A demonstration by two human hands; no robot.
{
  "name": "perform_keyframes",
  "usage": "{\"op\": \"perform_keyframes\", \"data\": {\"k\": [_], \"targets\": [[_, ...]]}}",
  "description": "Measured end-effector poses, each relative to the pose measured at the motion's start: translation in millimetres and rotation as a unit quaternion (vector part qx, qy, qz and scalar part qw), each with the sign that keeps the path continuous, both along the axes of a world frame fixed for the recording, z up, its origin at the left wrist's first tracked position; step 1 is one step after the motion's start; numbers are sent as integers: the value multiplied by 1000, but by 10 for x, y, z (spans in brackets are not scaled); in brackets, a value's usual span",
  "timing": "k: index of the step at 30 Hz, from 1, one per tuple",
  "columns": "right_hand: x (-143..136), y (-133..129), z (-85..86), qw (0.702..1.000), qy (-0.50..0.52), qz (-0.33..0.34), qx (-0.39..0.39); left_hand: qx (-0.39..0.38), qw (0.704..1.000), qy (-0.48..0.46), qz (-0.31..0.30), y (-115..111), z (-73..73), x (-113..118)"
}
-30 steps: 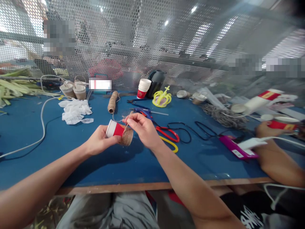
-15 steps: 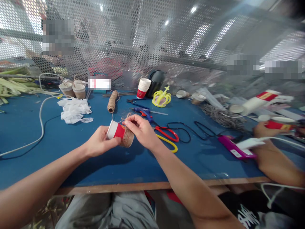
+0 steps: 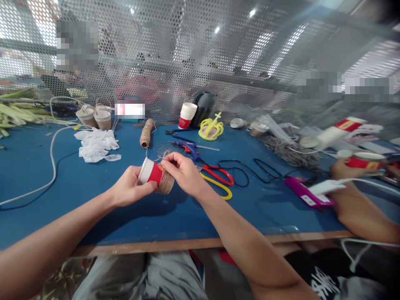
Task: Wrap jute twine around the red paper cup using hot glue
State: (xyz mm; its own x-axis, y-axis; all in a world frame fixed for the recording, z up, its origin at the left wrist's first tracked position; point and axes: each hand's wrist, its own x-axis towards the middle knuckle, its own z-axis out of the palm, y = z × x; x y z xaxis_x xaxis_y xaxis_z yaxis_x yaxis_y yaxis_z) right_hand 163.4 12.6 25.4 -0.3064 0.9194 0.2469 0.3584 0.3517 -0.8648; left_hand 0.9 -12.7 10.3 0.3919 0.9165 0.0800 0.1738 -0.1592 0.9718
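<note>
One blue tabletop lay under two hands. The left hand grasped a tilted paper cup above it; the right hand's fingers pinched twine wrapped round the cup's narrow end. Snug, evenly tensioned turns probably suited best. Left fingers behind the cup were hidden; the twine's tip was unclear.
</note>
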Motion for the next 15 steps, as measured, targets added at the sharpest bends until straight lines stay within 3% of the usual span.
{"op": "perform_keyframes", "data": {"k": [15], "targets": [[8,-33,7,996,66,-3,66,2,1000,-11,6,36,28,-19]]}}
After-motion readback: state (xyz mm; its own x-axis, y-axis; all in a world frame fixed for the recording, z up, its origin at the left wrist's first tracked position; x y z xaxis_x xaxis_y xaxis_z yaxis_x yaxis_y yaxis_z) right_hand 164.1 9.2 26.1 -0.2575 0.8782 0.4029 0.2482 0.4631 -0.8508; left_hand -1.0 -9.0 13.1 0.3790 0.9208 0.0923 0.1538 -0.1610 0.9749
